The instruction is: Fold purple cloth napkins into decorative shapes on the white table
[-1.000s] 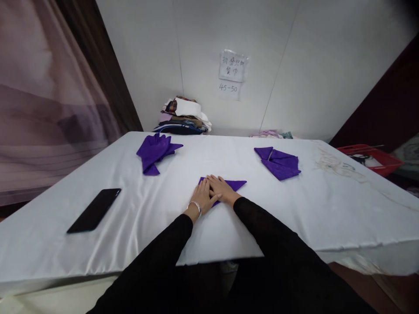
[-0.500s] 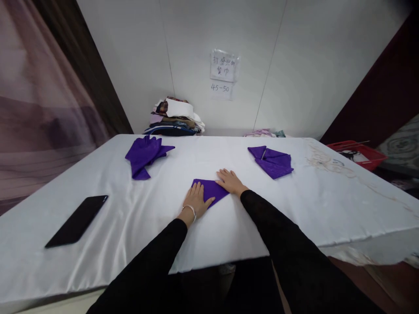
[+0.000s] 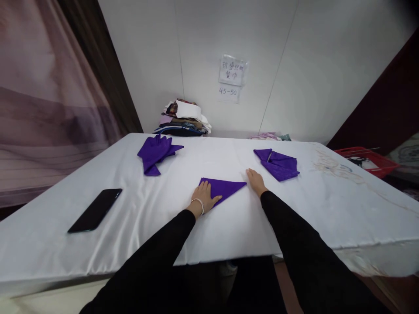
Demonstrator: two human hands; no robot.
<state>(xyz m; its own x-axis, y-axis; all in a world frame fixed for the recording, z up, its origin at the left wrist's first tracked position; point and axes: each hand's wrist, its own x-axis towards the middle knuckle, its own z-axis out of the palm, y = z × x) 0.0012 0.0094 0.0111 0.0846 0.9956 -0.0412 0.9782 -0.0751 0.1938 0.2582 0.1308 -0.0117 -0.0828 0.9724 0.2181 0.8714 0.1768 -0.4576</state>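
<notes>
A purple cloth napkin [image 3: 225, 187], folded into a triangle, lies flat on the white tablecloth [image 3: 229, 231] in front of me. My left hand [image 3: 204, 196], with a bracelet at the wrist, presses on its left part, fingers spread and palm down. Just past the napkin's pointed right tip, my right hand [image 3: 256, 181] rests on the cloth with fingers stretched out, holding nothing. Part of the napkin's left side is hidden under my left hand.
Farther back stand two more folded purple napkins, one at left [image 3: 155, 152], one at right [image 3: 279, 165]. A dark tablet [image 3: 94, 210] lies at left. Behind are a clothes pile [image 3: 183, 117] and a wall sign [image 3: 232, 72]. A red basket [image 3: 376, 165] sits beyond the right edge.
My right hand has slid right, off the napkin and past its tip, uncovering the right point. My left hand stays on the napkin. The whole view has shifted slightly.
</notes>
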